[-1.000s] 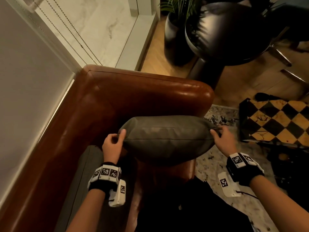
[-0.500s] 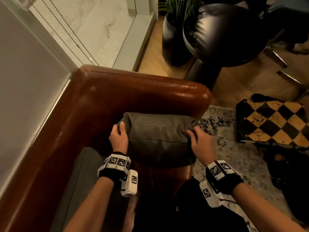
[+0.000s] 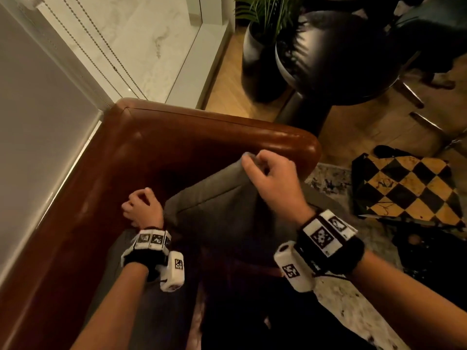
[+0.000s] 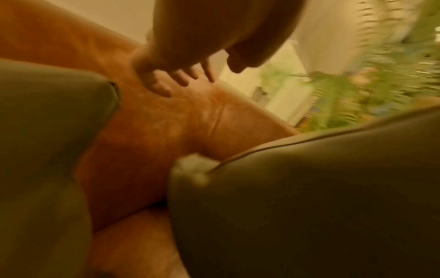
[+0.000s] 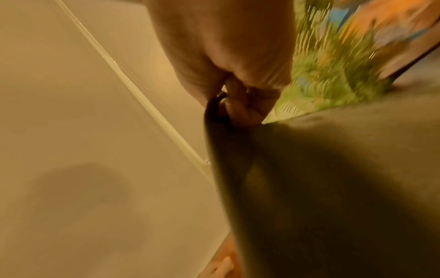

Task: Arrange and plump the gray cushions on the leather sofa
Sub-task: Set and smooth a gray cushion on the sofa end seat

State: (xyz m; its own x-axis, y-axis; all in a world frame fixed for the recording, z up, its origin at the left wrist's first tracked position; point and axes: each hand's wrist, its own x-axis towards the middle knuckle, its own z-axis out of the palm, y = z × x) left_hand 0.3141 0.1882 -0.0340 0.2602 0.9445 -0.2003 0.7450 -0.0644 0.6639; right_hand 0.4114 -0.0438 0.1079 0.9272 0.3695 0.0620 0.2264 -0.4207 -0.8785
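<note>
A gray cushion (image 3: pixel 222 210) hangs tilted in the corner of the brown leather sofa (image 3: pixel 207 137). My right hand (image 3: pixel 267 173) pinches its upper corner, and the right wrist view shows the fingers (image 5: pixel 240 111) clamped on the dark fabric (image 5: pixel 321 188). My left hand (image 3: pixel 141 205) is off the cushion, to its left by the sofa back, with fingers (image 4: pixel 166 82) spread and holding nothing. The cushion's lower corner (image 4: pixel 309 197) is near that wrist. A second gray cushion (image 3: pixel 113 269) lies on the seat under my left arm, also at the left (image 4: pixel 47 150) of the left wrist view.
A window with bead cords (image 3: pixel 106 46) runs behind the sofa. Beyond the armrest stand a potted plant (image 3: pixel 262 46) and a round black table (image 3: pixel 336 56). A black-and-gold checked cushion (image 3: pixel 406 188) lies on the patterned rug (image 3: pixel 328 183) to the right.
Both hands were squeezing the cushion's ends. Now the left hand has let go and moved left, while the right hand has lifted one corner, turning the cushion up on end.
</note>
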